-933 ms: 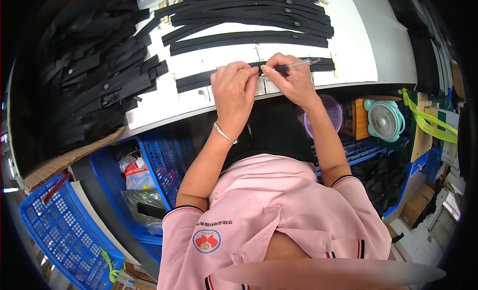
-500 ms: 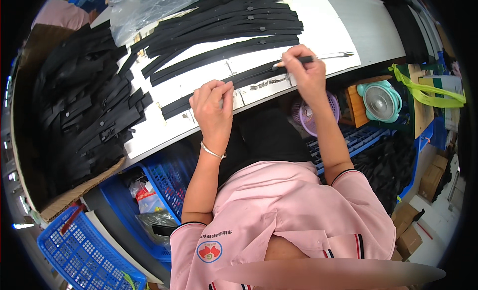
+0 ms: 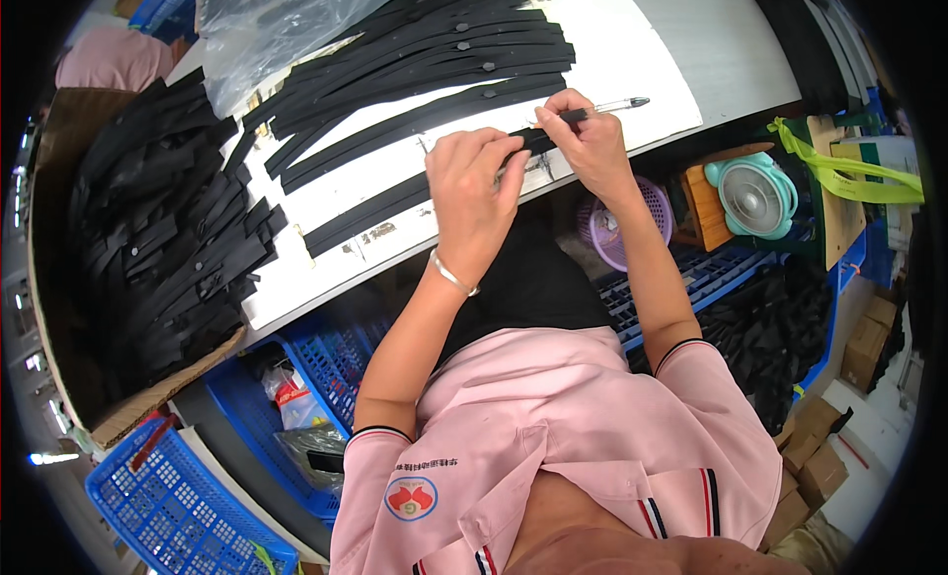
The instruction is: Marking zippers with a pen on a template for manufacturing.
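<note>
A long black fabric strip (image 3: 367, 217) lies along the near edge of the white board (image 3: 652, 61). My left hand (image 3: 476, 188) is closed over this strip toward its right part, fingertips pinching its edge. Close beside it, my right hand (image 3: 592, 148) grips a pen (image 3: 624, 105) with a dark grip and clear barrel, its far end pointing right. The fingertips of that hand are at the strip's right end, and the pen's writing tip is hidden by them. Beyond my hands, several more black strips (image 3: 425, 63) lie in a layered row, some with small round grey marks.
A cardboard box (image 3: 49, 180) heaped with black strips stands at the left, near a clear plastic bag (image 3: 257, 41). Below the table are blue baskets (image 3: 188, 506), a purple basket (image 3: 647, 219) and a teal fan (image 3: 755, 198). Another person's pink clothing (image 3: 114, 59) shows at the far left.
My left hand has slid right along the strip, close to my right hand. The right hand has shifted slightly left with the pen, and the view has moved a little.
</note>
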### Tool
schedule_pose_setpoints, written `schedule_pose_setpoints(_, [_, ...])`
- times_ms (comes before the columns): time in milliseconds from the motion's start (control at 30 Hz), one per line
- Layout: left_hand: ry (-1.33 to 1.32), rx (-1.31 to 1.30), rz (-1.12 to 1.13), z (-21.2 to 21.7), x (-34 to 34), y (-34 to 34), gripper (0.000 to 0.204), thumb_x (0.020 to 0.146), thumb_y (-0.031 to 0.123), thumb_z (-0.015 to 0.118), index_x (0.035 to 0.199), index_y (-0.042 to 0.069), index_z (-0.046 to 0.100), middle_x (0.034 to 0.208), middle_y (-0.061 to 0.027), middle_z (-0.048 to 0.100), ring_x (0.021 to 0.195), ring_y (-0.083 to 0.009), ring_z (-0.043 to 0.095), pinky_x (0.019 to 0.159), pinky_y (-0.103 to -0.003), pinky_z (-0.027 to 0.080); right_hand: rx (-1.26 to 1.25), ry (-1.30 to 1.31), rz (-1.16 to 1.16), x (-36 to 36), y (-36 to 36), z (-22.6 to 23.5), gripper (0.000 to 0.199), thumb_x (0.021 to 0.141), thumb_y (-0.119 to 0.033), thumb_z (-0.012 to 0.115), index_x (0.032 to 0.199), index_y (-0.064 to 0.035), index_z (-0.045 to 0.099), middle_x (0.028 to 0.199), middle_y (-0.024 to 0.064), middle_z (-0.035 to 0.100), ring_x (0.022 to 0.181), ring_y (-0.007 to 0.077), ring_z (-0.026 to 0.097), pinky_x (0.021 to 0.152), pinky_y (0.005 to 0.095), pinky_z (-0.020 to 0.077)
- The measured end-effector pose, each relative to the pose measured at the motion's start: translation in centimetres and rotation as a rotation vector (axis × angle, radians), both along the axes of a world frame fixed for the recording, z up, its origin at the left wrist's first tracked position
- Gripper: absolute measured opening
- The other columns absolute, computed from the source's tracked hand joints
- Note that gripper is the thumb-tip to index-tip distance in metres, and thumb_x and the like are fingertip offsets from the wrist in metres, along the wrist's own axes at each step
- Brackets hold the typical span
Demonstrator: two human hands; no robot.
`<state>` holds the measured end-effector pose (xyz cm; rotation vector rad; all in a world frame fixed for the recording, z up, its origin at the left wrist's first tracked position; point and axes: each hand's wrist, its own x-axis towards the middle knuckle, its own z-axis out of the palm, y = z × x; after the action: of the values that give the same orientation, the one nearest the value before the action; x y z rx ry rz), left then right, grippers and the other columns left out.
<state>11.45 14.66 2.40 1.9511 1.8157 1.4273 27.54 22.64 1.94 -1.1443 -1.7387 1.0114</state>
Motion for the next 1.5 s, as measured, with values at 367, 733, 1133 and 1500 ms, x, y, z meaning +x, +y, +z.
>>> schedule_pose_setpoints(367, [0.03,-0.048,0.026,-1.9,1.4,1.6,0.01,0.08,0.009,0.081,0.089,0.008,0.077,0.098,-0.001,0.072,0.096,-0.0231,0.061,0.086,-0.037,0.043,0.127,-0.093,0.011,0.1,0.3,-1.2,0.022,0.096,-0.019,0.072,0.087,0.0008,0.068,0.078,0.002,0.067,0.053,0.0142,0.054,0.051,0.0289,0.042])
schedule_pose_setpoints(733, [0.048,-0.036,0.038,-2.2,1.3,1.6,0.01,0.08,0.01,0.081,0.089,0.009,0.077,0.097,-0.0002,0.071,0.096,-0.0224,0.061,0.086,-0.037,0.043,0.075,0.02,0.105,1.0,0.5,-1.6,0.016,0.094,-0.015,0.07,0.084,-0.0019,0.068,0.061,0.0031,0.055,0.054,0.0073,0.049,0.05,0.0273,0.0377])
schedule_pose_setpoints(1133, [0.034,0.019,0.028,-2.0,1.1,1.4,0.015,0.082,0.011,0.08,0.097,0.009,0.077,0.104,-0.001,0.073,0.103,-0.0242,0.063,0.092,-0.039,0.045,-0.102,0.235,0.161,1.3,0.5,-0.5,0.01,0.096,-0.009,0.071,0.09,-0.0015,0.068,0.081,-0.0004,0.067,0.065,0.0063,0.054,0.057,0.0222,0.0418])
schedule_pose_setpoints(1500, [-0.366,-0.096,-0.15,2.9,0.6,-5.2,0.017,0.089,0.008,0.078,0.106,0.009,0.077,0.098,-0.0064,0.076,0.088,-0.0237,0.07,0.089,-0.035,0.052,-0.394,0.553,0.326,1.6,-5.5,2.2,0.019,0.092,-0.006,0.078,0.104,-0.0014,0.065,0.09,0.0042,0.068,0.067,0.0071,0.062,0.058,0.02,0.0499])
